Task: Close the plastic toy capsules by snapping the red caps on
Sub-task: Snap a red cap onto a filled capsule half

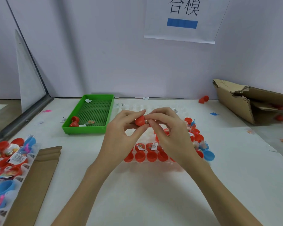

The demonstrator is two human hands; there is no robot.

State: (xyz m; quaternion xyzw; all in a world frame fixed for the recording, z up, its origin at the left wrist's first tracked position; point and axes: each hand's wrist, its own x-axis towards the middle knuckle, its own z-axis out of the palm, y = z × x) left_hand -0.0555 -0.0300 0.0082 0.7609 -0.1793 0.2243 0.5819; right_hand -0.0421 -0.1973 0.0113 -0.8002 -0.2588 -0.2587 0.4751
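Head view: both hands meet above the clear tray (153,165) at centre of the counter (153,193). Left hand (121,136) pinches a red cap (140,121) between thumb and fingers, narrow grip, open side seemingly facing right. Right hand (168,136) has its fingers curled tight against the cap's right side, probably holding the clear capsule half for mating; that half is mostly hidden, just a glint at the join. Holding both parts up off the tray likely lets the two hands squeeze against each other for the snap.

The tray below holds a near row of red capsules (151,156), some with paper slips and small toys inside, so the tray keeps them upright for capping. Blue capsule half (208,155) sits at the tray's right near corner. Green tray (75,128) on the left, further back, carries two red caps in its near left corner. Pile of red and blue capsules (6,160) at near left, beside a flat cardboard strip (39,176). Torn cardboard box (252,101) at far right. One loose red cap (203,99) sits far right near the wall. Many capsules seem left to do.
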